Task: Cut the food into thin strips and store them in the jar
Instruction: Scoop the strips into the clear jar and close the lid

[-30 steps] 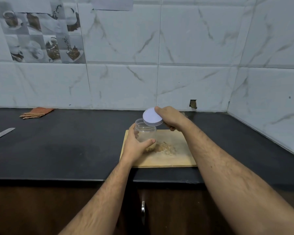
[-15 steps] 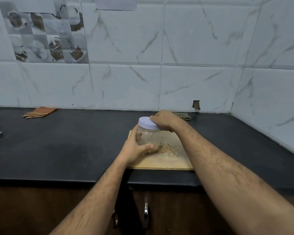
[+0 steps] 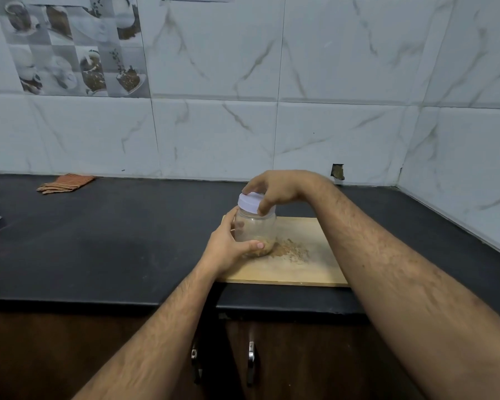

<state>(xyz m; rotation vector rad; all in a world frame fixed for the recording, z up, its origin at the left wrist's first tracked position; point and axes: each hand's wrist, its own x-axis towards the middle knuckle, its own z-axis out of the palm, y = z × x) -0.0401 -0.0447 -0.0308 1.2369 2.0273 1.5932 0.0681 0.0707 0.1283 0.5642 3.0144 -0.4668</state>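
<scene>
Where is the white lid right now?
In the head view, centre: the white lid sits on the jar, gripped by the right hand, over the cutting board.

We see a clear jar (image 3: 256,229) standing upright on a wooden cutting board (image 3: 296,268) on the dark surface (image 3: 98,241). Our left hand (image 3: 228,249) wraps the jar's side; our right hand (image 3: 274,190) has its grip on the white lid (image 3: 248,202), fingers curled around its rim. Brownish food bits (image 3: 290,251) lie on the board just beside the jar, some inside at its bottom. A folded orange cloth (image 3: 65,183) lies near the tiled wall.
</scene>
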